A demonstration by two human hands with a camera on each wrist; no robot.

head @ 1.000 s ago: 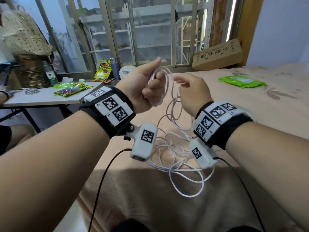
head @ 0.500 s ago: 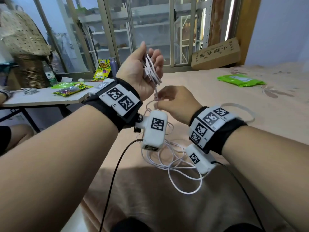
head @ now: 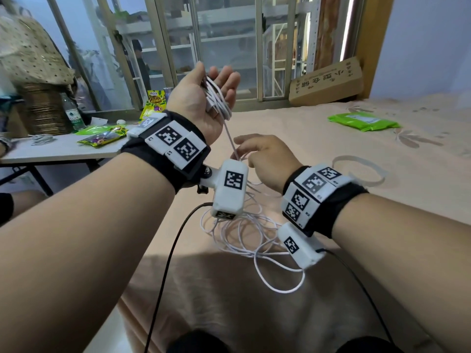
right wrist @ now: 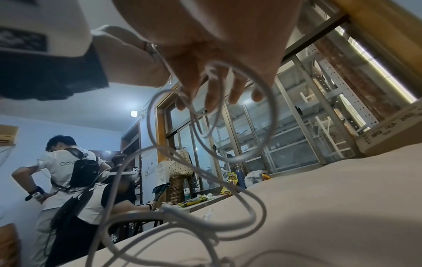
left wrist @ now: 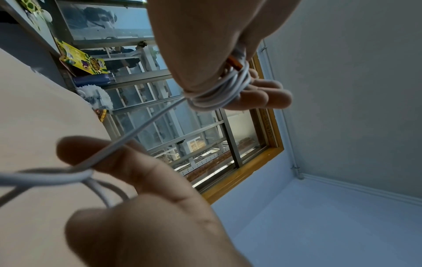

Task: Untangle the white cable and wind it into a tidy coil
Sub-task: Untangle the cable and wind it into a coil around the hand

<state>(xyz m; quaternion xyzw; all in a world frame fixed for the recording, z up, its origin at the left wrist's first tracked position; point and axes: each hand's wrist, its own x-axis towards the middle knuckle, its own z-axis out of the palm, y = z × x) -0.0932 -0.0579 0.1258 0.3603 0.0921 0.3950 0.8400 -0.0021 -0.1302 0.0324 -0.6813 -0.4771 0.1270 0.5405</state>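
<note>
Item: white cable (head: 218, 101), one, part wound. Several turns of it lie across the palm of your left hand (head: 204, 98), which is raised with the palm up and the fingers (head: 230, 81) only loosely bent, nearly straight. In the left wrist view the turns sit around the base of those fingers, with the metal plug end tucked in among them.

From the bundle a single strand runs down to your right hand (head: 265, 156), just below and ahead of the left wrist. The right thumb and forefinger pinch that strand; the remaining fingers hang loosely curled. Below the right hand the unwound length lies in a loose heap of overlapping loops (head: 254, 238) on the beige bedcover (head: 318, 128); the loops cannot be counted.

Change since half a second ago: your left hand has opened wider and tilted back, so the bundle shows more plainly; your right hand has slid a little lower along the strand. The heap has barely changed.

Containers: none in reach of either hand. Beyond the right hand: one green packet (head: 364, 121) on the bedcover, one cardboard box (head: 327, 81) at the window. Beyond the left hand: one table (head: 58, 151) bearing snack packets (head: 103, 138) and one plastic bottle (head: 72, 113).
</note>
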